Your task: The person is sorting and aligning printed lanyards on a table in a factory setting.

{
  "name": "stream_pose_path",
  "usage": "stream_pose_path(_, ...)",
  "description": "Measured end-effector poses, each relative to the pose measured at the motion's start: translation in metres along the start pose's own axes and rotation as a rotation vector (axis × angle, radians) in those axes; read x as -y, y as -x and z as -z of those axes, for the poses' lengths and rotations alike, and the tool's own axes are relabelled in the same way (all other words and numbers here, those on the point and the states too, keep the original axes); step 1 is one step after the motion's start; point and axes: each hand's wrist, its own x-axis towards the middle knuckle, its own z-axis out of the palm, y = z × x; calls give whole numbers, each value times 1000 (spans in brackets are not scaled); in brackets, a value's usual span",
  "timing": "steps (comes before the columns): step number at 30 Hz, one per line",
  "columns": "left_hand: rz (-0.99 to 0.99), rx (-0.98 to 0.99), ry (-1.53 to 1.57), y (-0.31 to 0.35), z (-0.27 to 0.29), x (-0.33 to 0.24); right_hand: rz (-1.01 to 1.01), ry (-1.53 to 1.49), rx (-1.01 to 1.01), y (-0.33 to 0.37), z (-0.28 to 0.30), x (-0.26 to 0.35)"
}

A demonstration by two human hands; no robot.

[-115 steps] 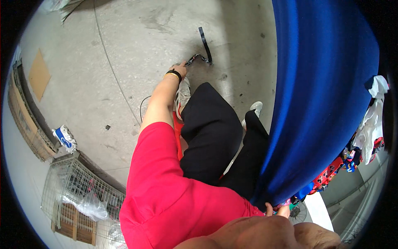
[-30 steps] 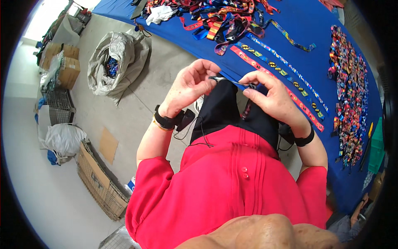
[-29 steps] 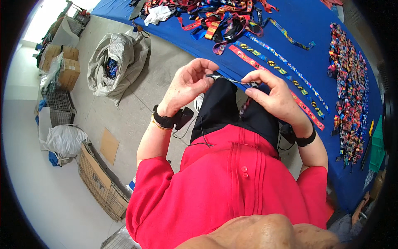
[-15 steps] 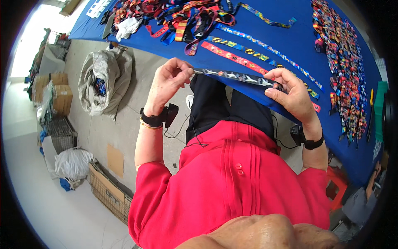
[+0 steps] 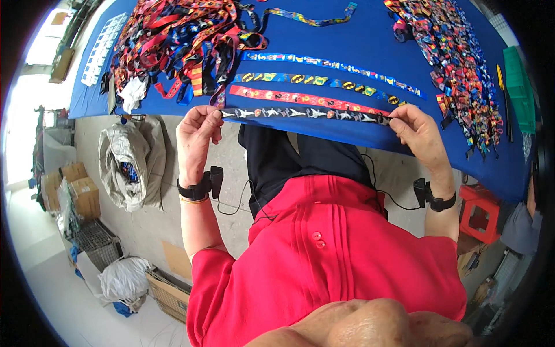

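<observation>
A black printed lanyard strap [image 5: 300,114] is stretched flat between my hands along the front edge of the blue table. My left hand [image 5: 199,128] pinches its left end between thumb and fingers. At the other end, my right hand [image 5: 417,132] grips the strap the same way. Just beyond it lies a red printed strap [image 5: 306,99], roughly parallel. Farther back are a blue-and-yellow strap [image 5: 317,83] and a blue strap with small colourful figures [image 5: 335,67], both laid out straight.
A tangled heap of lanyards [image 5: 173,43] covers the table's far left, beside a white cloth [image 5: 133,92]. Dense rows of lanyards [image 5: 457,69] lie at right, near a green box [image 5: 520,87]. A white sack [image 5: 130,168] and a red stool [image 5: 481,213] stand on the floor.
Both hands have moved forward to the table edge, still holding the black strap. It has gone from slightly twisted to flat and taut, beside the red strap. The view has shifted too.
</observation>
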Motion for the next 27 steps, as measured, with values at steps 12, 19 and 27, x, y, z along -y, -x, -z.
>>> stream_pose_path(12,-31,31,-332,-109,-41,-46,87,112,-346,-40,64,-26)
stream_pose_path(19,20,89,-412,-172,-50,-29,-27,124,-395,-62,63,-25)
stream_pose_path(27,13,80,-618,-187,-63,-23,44,384,-493,-79,67,-42)
